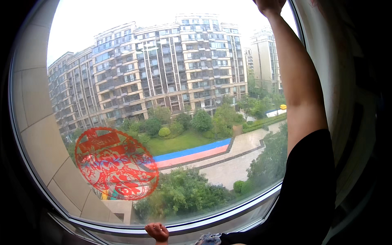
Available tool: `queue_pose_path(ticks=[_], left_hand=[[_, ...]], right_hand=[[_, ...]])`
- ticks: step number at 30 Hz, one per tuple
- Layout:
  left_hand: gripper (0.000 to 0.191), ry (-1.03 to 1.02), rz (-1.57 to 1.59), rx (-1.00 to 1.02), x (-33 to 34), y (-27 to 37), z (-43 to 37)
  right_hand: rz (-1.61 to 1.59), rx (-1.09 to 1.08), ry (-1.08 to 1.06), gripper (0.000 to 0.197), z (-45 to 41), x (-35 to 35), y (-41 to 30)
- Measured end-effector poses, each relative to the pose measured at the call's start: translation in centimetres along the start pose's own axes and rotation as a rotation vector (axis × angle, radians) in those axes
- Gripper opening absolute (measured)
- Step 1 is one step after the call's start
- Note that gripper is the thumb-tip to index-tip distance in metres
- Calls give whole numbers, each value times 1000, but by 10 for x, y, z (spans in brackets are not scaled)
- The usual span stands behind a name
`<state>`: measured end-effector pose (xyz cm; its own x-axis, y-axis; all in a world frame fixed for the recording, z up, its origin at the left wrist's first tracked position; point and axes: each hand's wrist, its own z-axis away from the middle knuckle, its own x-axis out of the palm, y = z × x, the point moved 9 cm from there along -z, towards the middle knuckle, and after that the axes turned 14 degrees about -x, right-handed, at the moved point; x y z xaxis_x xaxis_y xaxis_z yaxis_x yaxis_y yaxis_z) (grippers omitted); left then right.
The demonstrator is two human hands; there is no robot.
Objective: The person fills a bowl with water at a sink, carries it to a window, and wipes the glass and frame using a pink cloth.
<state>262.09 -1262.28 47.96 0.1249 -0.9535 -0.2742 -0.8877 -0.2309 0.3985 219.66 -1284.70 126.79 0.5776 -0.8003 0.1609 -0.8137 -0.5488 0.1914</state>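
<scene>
My left hand (157, 231) is at the bottom of the view, its fingers curled into a fist in front of the lower window frame rail (214, 216). Nothing shows in that fist, and its inner side is hidden. My right arm reaches up along the right side of the window pane (196, 128). Only part of my right hand (271, 5) shows at the top edge; its fingers are cut off, so what they hold or touch is hidden. A round red paper-cut window decoration (118, 163) is on the lower left of the glass.
A pale curtain or wall surface (324, 61) borders the window on the right. Frayed denim (209, 239) shows at the bottom edge. Outside stand a tiled wall (39, 147), apartment buildings (171, 64), trees (183, 186) and a paved path (226, 168).
</scene>
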Motion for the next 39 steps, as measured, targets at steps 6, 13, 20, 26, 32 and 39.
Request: queue_pose_path(ticks=[6, 13, 20, 26, 32, 39], left_hand=[[34, 3, -16, 87, -23, -46, 6], [12, -13, -74, 102, -56, -63, -41], [6, 2, -72, 67, -71, -44, -90], [6, 22, -105, 86, -76, -53, -94], [6, -19, -80, 75, -78, -33, -99], [9, -14, -41, 54, -92, 9, -106]], right_hand=[[-254, -297, 212, 36, 118, -38, 98], [26, -276, 104, 52, 251, -68, 38], [-98, -99, -95, 42, 424, -93, -2], [-100, 134, -218, 50, 564, -122, -25], [-31, 200, -339, 41, 622, -145, -8], [-17, 359, -344, 32, 630, -181, 1]])
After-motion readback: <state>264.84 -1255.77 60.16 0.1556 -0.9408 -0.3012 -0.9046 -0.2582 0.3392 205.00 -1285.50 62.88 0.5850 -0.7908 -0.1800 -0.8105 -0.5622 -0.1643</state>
